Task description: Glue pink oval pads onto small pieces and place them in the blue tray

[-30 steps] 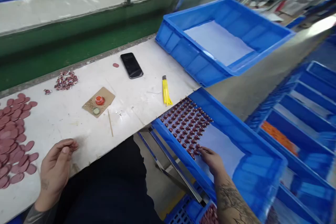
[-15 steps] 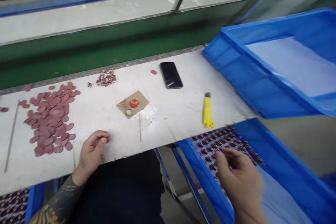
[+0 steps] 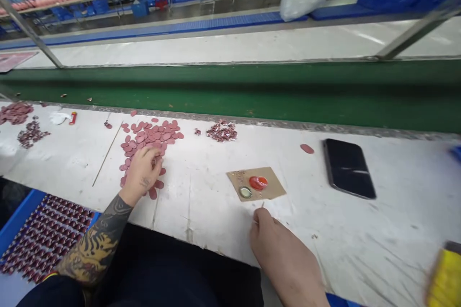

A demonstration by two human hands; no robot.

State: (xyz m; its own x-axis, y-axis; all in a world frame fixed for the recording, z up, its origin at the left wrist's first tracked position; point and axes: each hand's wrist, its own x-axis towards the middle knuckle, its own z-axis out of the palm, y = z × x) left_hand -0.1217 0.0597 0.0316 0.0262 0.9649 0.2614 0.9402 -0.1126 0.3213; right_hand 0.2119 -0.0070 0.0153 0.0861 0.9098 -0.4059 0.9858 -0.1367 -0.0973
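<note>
Dozens of red pieces [image 3: 46, 237] sat rowed in a blue crate [image 3: 18, 213] left of the cardboard square [image 3: 256, 183], while pink discs [image 3: 149, 136] remained nearer it under your left grip [image 3: 142, 175], clamp unclear, and your right grip [image 3: 284, 254] was together below it.

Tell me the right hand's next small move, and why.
Probably dip the thin stick the right hand seems to pinch into the red dab on the cardboard: its tip sits beside that card, while the left hand rests on the pink discs.

Two hands [image 3: 142, 172], one phone [image 3: 349, 169], one cardboard square [image 3: 256, 183], one yellow utility knife [image 3: 445, 278], perhaps sixty pink discs [image 3: 151, 136]
</note>
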